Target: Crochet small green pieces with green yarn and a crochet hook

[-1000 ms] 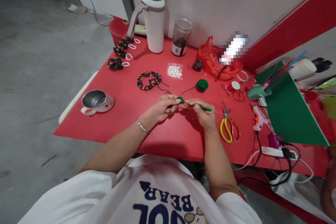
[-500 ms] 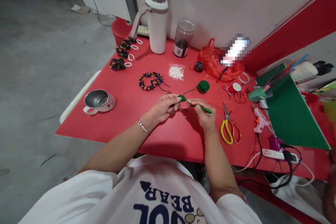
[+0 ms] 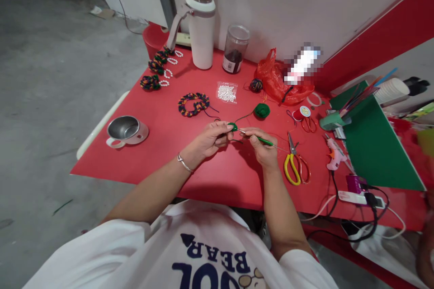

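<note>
Between the thumb and fingers of my left hand [image 3: 215, 137] is a small piece of green crochet [image 3: 232, 126]. My right hand [image 3: 264, 149] grips a crochet hook [image 3: 264, 141] with a green handle, its metal tip pointing left at the green piece. A strand of yarn runs from my left hand back to a green yarn ball [image 3: 261, 110] on the table. Behind my left hand lies a curled multicoloured crocheted strip [image 3: 194, 104]. A packet of white beads [image 3: 227, 93] lies beyond the hands.
Yellow-handled scissors [image 3: 292, 167] lie right of my right hand, near a pink glue gun [image 3: 335, 156] and a power strip [image 3: 352, 198]. A mug [image 3: 127, 131] stands at the left. At the back are a white bottle [image 3: 202, 31], a jar [image 3: 236, 49] and a red plastic bag [image 3: 269, 76].
The whole view has shifted very slightly. Both hands keep their hold and almost the same pose, with the hook tip still at the green crochet piece.
</note>
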A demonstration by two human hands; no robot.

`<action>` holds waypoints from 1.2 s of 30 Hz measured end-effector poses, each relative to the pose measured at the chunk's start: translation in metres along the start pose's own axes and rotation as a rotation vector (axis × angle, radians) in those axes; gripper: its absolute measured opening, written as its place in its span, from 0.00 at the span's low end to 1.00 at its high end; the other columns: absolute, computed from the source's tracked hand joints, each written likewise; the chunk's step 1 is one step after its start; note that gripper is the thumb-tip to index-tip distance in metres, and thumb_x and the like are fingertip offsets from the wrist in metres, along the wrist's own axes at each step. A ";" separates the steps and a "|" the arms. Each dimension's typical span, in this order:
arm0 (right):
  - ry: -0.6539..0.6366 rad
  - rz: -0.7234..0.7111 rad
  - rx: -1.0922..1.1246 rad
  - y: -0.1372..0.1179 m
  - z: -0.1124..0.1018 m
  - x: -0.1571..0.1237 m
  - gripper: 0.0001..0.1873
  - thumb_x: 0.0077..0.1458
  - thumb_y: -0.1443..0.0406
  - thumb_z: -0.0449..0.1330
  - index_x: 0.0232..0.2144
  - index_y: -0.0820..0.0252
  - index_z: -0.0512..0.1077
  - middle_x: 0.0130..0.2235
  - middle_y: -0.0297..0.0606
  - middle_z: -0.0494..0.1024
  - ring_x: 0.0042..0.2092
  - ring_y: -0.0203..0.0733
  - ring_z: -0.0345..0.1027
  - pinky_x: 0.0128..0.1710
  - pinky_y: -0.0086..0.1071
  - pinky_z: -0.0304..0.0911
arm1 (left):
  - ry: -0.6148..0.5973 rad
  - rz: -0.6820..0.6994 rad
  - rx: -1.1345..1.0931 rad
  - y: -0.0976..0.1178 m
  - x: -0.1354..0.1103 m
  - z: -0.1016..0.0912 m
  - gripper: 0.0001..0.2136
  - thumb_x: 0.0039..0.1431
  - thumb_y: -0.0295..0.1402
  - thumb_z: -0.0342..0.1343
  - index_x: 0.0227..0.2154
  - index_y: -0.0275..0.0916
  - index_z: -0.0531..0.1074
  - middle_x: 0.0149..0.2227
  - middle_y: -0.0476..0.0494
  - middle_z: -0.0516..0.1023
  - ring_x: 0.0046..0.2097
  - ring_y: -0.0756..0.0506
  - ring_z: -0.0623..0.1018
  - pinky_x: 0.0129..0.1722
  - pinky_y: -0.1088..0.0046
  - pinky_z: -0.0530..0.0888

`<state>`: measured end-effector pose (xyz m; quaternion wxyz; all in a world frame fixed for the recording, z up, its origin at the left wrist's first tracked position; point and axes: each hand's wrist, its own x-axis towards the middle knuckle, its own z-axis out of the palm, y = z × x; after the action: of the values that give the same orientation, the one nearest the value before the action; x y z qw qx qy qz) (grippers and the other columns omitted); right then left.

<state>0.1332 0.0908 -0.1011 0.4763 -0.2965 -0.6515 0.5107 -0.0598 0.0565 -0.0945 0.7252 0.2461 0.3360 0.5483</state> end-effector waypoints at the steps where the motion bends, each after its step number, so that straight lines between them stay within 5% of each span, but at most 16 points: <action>1: -0.002 -0.003 0.001 -0.001 0.000 0.000 0.09 0.62 0.53 0.65 0.38 0.45 0.84 0.44 0.36 0.87 0.47 0.47 0.81 0.49 0.44 0.78 | 0.003 -0.001 0.001 0.000 0.000 0.000 0.16 0.50 0.38 0.71 0.22 0.32 0.73 0.19 0.51 0.73 0.15 0.60 0.53 0.15 0.80 0.50; 11: 0.024 0.062 0.107 -0.003 0.003 -0.002 0.09 0.62 0.54 0.66 0.39 0.48 0.84 0.45 0.37 0.87 0.45 0.45 0.82 0.47 0.42 0.79 | 0.002 0.003 -0.010 -0.003 0.001 0.000 0.15 0.51 0.39 0.71 0.23 0.32 0.74 0.18 0.51 0.71 0.15 0.59 0.53 0.15 0.80 0.50; 17: 0.024 0.077 0.156 -0.001 0.003 -0.003 0.10 0.62 0.53 0.66 0.38 0.50 0.83 0.44 0.38 0.87 0.43 0.44 0.83 0.47 0.41 0.80 | -0.025 -0.010 0.024 -0.004 0.002 -0.002 0.17 0.53 0.43 0.69 0.22 0.33 0.76 0.11 0.57 0.58 0.14 0.58 0.52 0.14 0.79 0.50; 22: 0.029 0.085 0.158 -0.001 0.004 -0.002 0.10 0.62 0.53 0.66 0.38 0.49 0.83 0.45 0.37 0.87 0.43 0.44 0.83 0.48 0.41 0.80 | 0.028 0.029 0.017 -0.003 0.001 0.000 0.15 0.50 0.40 0.71 0.23 0.32 0.77 0.16 0.52 0.69 0.15 0.59 0.53 0.14 0.79 0.49; 27: 0.048 0.098 0.139 -0.002 0.004 -0.003 0.11 0.62 0.52 0.66 0.38 0.50 0.82 0.44 0.38 0.87 0.43 0.46 0.83 0.46 0.42 0.80 | 0.015 0.004 0.023 -0.002 0.000 0.001 0.15 0.50 0.41 0.70 0.23 0.32 0.77 0.13 0.55 0.63 0.14 0.58 0.53 0.14 0.78 0.49; 30: 0.047 0.096 0.139 -0.001 0.003 -0.003 0.11 0.62 0.52 0.65 0.38 0.49 0.82 0.43 0.37 0.87 0.43 0.46 0.83 0.46 0.42 0.80 | 0.033 0.017 0.033 -0.001 -0.001 0.003 0.15 0.49 0.41 0.71 0.25 0.33 0.76 0.17 0.51 0.71 0.15 0.59 0.54 0.15 0.79 0.50; 36: 0.029 0.077 0.028 -0.005 0.005 -0.001 0.10 0.64 0.53 0.64 0.42 0.45 0.83 0.45 0.36 0.86 0.45 0.45 0.82 0.48 0.41 0.78 | 0.223 0.116 0.079 -0.007 0.002 0.005 0.15 0.44 0.38 0.74 0.27 0.35 0.76 0.24 0.46 0.80 0.15 0.59 0.58 0.14 0.80 0.52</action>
<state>0.1291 0.0863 -0.0970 0.4700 -0.3218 -0.6254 0.5333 -0.0506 0.0569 -0.0970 0.6400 0.2309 0.4212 0.5997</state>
